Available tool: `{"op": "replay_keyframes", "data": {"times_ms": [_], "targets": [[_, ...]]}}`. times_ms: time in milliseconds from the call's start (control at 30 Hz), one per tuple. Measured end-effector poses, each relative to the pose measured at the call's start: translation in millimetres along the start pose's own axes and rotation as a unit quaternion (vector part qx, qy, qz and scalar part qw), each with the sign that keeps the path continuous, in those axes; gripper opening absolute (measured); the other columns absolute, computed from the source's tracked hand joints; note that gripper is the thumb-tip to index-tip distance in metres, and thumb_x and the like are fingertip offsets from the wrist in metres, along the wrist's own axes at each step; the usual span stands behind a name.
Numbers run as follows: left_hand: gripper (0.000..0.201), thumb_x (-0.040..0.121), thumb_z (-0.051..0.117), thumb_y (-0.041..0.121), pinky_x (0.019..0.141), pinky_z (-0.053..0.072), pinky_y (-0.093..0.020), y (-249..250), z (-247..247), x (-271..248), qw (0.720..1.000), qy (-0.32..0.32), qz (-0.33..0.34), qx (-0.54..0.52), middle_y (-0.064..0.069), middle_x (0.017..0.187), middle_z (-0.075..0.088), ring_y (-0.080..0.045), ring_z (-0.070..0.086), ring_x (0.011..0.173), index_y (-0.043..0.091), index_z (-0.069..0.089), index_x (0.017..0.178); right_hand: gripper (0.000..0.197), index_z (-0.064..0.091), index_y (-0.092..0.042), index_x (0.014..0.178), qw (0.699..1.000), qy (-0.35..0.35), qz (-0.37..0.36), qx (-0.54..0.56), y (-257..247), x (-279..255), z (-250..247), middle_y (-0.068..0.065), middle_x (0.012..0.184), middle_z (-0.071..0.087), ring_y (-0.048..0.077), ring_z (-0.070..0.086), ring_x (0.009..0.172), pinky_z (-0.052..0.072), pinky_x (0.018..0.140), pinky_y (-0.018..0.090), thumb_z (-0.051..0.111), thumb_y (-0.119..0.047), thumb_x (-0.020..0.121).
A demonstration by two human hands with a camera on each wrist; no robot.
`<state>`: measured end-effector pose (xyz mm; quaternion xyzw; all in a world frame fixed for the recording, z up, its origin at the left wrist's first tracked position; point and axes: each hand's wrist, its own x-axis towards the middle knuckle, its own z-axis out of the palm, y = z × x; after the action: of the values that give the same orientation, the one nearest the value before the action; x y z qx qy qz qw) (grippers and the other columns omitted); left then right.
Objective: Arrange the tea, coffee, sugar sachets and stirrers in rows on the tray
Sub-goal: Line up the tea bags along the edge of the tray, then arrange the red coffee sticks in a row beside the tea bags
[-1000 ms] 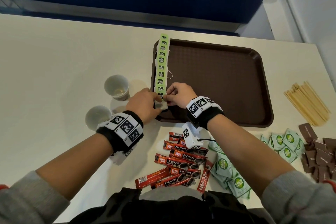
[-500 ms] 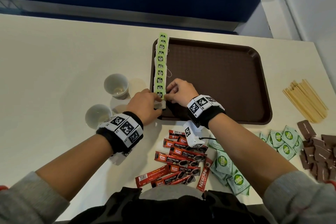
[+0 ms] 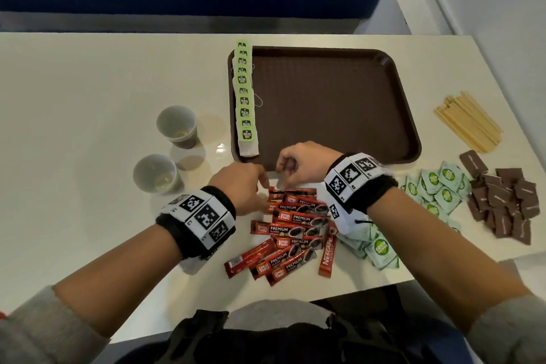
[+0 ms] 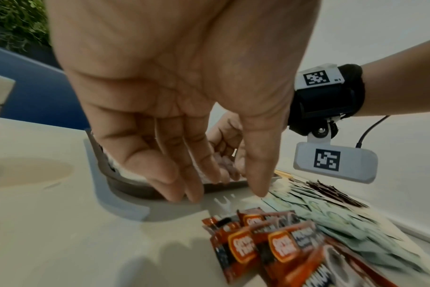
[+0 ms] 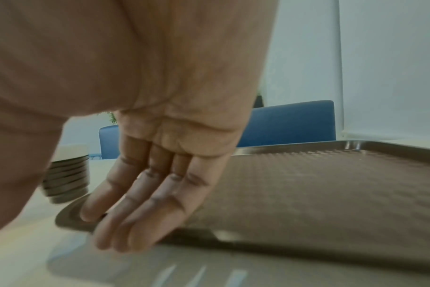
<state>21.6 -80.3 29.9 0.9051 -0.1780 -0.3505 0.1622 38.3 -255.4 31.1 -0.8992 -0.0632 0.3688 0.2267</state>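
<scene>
A row of green-tagged tea bags (image 3: 245, 97) lies along the left edge of the brown tray (image 3: 339, 103). Red coffee sachets (image 3: 295, 224) lie in a loose pile on the table just in front of the tray. My left hand (image 3: 261, 183) hovers over the far end of that pile, fingers relaxed and pointing down, holding nothing (image 4: 209, 186). My right hand (image 3: 283, 170) is beside it at the tray's front rim, with its fingers nearly straight and empty (image 5: 125, 223). The coffee sachets (image 4: 277, 246) lie right under the left fingers.
Two plastic cups (image 3: 177, 127) (image 3: 155, 174) stand left of the tray. Right of it lie wooden stirrers (image 3: 466, 124), green sachets (image 3: 437, 189) and brown sachets (image 3: 508, 201). More green sachets (image 3: 378, 248) lie under my right forearm.
Both hands let go of the nearest tea bag, which now lies at the row's near end, and drew back toward me to the coffee sachets.
</scene>
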Motion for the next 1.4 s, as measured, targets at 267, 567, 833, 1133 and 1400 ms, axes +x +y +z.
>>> {"op": "replay_keyframes", "data": {"times_ms": [267,567,833,1133,1400], "targets": [[0.086,0.065,0.084,0.032,0.086,0.047,-0.034,-3.6,29.0,-20.3,0.997,-0.036,-0.005,0.07,-0.001,0.131,0.042,-0.022,0.051,0.112,0.026,0.036,0.135,0.09,0.04,-0.025,0.133,0.998,0.035,0.006,-0.061,6.7,-22.6,42.1,-0.003,0.13,0.041,0.016,0.036,0.123,0.038,0.103,0.037,0.087,-0.036,0.057],[0.104,0.056,0.089,0.035,0.085,0.052,-0.037,-5.2,70.9,-38.4,0.996,-0.037,-0.022,0.073,-0.005,0.125,0.033,-0.024,0.054,0.103,0.024,0.024,0.137,0.113,0.025,-0.025,0.142,0.988,0.061,0.018,-0.143,15.2,-33.9,73.5,0.001,0.139,0.027,0.021,0.027,0.13,0.039,0.103,0.044,0.088,-0.045,0.051],[0.056,0.081,0.072,0.023,0.082,0.047,-0.037,-5.4,80.3,-30.2,0.999,0.03,-0.031,-0.007,-0.012,0.124,0.036,-0.032,0.058,0.095,0.013,0.039,0.125,0.072,0.041,-0.019,0.127,0.995,0.077,-0.013,-0.054,24.3,-26.4,77.5,0.004,0.127,0.033,0.022,0.029,0.124,0.034,0.105,0.039,0.081,-0.033,0.068],[0.028,0.098,0.046,0.026,0.079,0.043,-0.04,-8.8,85.2,-14.3,0.998,0.041,-0.01,0.04,-0.014,0.119,0.046,-0.035,0.057,0.097,0.005,0.043,0.116,0.039,0.042,-0.015,0.109,0.996,0.082,-0.021,-0.036,18.3,-19.1,77.0,0.007,0.1,0.055,0.025,0.056,0.091,0.045,0.075,0.034,0.068,-0.017,0.081],[0.026,0.099,0.042,0.035,0.067,0.038,-0.032,-16.7,61.4,-12.7,0.996,0.087,-0.021,-0.005,-0.009,0.089,0.058,-0.026,0.053,0.079,0.011,0.044,0.105,0.042,0.046,-0.013,0.116,0.994,0.103,-0.005,0.021,18.3,-25.7,57.8,0.001,0.094,0.056,0.017,0.055,0.083,0.041,0.071,0.027,0.068,-0.018,0.081]]}}
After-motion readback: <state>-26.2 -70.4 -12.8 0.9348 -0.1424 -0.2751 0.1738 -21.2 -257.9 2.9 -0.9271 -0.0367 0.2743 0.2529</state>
